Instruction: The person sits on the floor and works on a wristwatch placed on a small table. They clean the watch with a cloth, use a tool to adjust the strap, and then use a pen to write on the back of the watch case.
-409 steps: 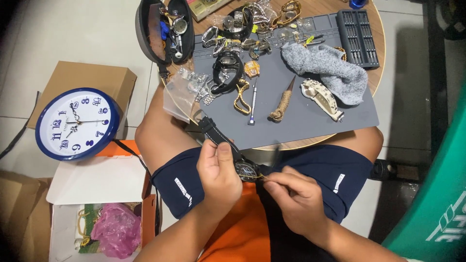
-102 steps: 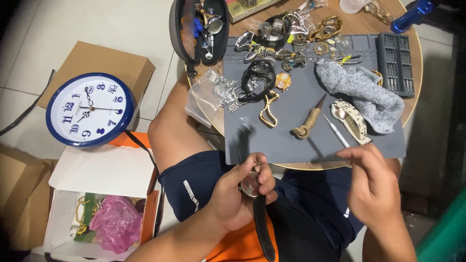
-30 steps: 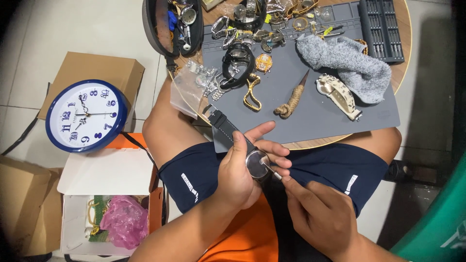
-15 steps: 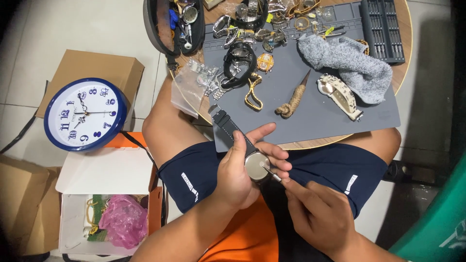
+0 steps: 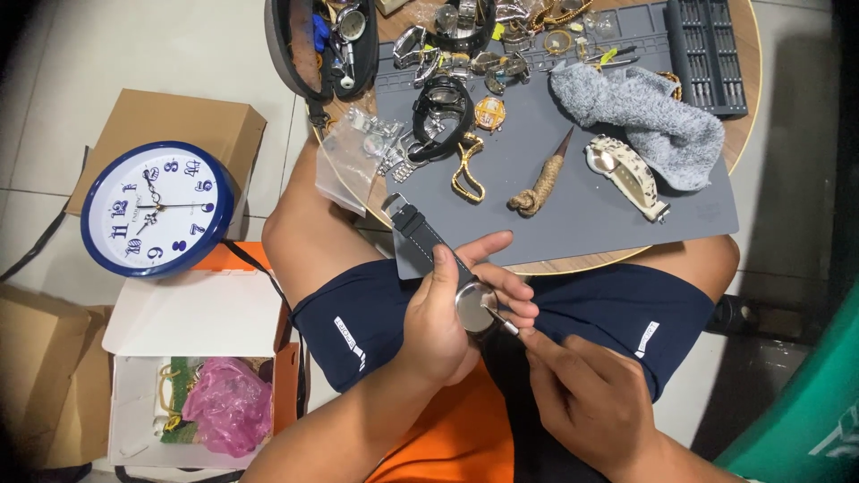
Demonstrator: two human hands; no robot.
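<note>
Round surface (image 5: 626, 259) with grey mat (image 5: 608, 206) cluttered with watches. Left hand (image 5: 447, 317) grips a black-strap wristwatch (image 5: 472, 306) over the lap, case back up. Right hand (image 5: 586, 394) pinches a thin metal tool (image 5: 499, 319), tip now at the case edge; half a second ago it sat slightly off. Prying under way.

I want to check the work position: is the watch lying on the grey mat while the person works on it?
No, the left hand holds the watch above the lap, clear of the grey mat.
</note>
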